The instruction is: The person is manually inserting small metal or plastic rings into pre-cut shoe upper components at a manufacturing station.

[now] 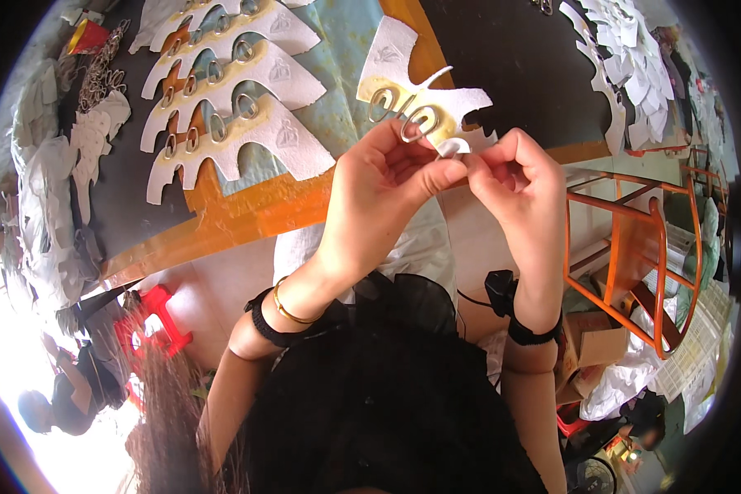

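Both hands hold one white cut piece of sheet material in front of me, above the table's near edge. It has curved tabs, yellowish glue-like stains and oval metal rings along its lower side. My left hand is closed on its lower edge beside the rings, thumb against a folded tab. Close by, the fingers of my right hand pinch the end of that tab. The fingertips partly hide the fold. To the left, similar white pieces with rings lie overlapping in a row.
The dark table has an orange near edge. Loose metal rings and a red-yellow container lie far left; more white pieces far right. An orange-framed chair and cardboard boxes stand right, a red stool left.
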`<state>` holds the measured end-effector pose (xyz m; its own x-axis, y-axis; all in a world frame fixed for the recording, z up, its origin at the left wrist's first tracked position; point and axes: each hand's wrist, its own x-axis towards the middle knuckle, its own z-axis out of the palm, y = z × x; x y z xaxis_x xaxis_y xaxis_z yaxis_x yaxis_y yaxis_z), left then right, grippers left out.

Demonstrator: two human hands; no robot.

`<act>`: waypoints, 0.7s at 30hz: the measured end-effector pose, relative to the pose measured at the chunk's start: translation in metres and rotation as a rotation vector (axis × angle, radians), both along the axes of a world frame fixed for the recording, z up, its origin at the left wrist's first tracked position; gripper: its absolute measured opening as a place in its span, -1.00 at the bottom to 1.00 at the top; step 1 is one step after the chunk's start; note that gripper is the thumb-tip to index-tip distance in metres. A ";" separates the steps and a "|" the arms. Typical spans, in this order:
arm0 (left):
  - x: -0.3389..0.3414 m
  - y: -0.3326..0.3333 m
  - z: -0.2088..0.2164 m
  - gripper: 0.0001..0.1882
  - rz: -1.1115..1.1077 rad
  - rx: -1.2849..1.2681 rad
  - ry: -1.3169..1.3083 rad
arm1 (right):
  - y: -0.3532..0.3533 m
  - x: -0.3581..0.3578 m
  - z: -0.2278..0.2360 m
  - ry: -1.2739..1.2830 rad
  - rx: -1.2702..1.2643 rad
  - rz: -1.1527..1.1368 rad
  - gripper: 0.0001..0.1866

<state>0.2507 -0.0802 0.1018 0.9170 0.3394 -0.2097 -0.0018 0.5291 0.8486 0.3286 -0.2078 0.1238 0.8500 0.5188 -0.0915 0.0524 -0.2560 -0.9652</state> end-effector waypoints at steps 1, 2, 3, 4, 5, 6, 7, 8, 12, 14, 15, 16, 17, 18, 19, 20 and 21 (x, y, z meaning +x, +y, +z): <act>-0.001 0.001 -0.001 -0.80 0.004 0.003 -0.002 | 0.001 0.000 0.000 -0.014 -0.009 -0.012 -0.84; -0.002 0.002 -0.002 -0.77 -0.005 0.041 0.039 | 0.002 0.000 -0.001 -0.016 -0.007 -0.008 -0.84; -0.002 0.002 -0.001 -0.75 -0.019 0.076 0.079 | 0.001 0.001 -0.002 -0.206 -0.076 -0.005 -0.83; -0.002 0.002 -0.001 -0.75 -0.020 0.075 0.076 | 0.000 0.001 -0.002 -0.397 -0.146 -0.003 -0.82; -0.002 0.003 0.001 -0.75 -0.029 0.066 0.079 | 0.001 0.002 -0.001 -0.400 -0.147 -0.004 -0.82; -0.003 0.004 0.001 -0.75 -0.033 0.060 0.086 | 0.004 0.003 0.000 -0.507 -0.120 -0.028 -0.80; -0.003 0.005 0.002 -0.75 -0.029 0.063 0.085 | 0.006 0.003 0.000 -0.613 -0.091 -0.053 -0.76; -0.003 0.006 0.002 -0.77 -0.036 0.052 0.064 | 0.004 0.006 -0.004 -0.542 -0.049 0.004 -0.78; -0.003 0.008 0.003 -0.84 -0.060 0.070 0.033 | -0.003 0.005 -0.001 -0.334 -0.091 0.073 -0.86; -0.003 0.007 -0.002 -0.85 -0.070 0.052 0.030 | -0.005 0.005 -0.002 -0.313 -0.093 0.075 -0.86; -0.003 0.008 -0.004 -0.86 -0.078 0.036 0.029 | -0.005 0.004 -0.003 -0.292 -0.092 0.078 -0.86; -0.002 0.009 -0.004 -0.86 -0.078 0.036 0.030 | -0.005 0.005 -0.004 -0.291 -0.092 0.078 -0.86; -0.002 0.011 -0.004 -0.85 -0.112 0.001 0.027 | -0.006 0.005 -0.004 -0.158 -0.042 0.098 -0.86; -0.002 0.013 -0.004 -0.83 -0.144 -0.034 0.025 | -0.006 0.006 -0.005 -0.025 0.008 0.118 -0.86; -0.002 0.016 -0.006 -0.83 -0.144 -0.034 0.026 | -0.007 0.006 -0.007 -0.024 0.008 0.119 -0.86; -0.002 0.020 -0.009 -0.82 -0.243 -0.259 0.017 | -0.008 0.006 -0.012 0.215 0.190 0.129 -0.84; -0.002 0.023 -0.010 -0.80 -0.340 -0.481 0.004 | -0.009 0.006 -0.016 0.450 0.374 0.140 -0.82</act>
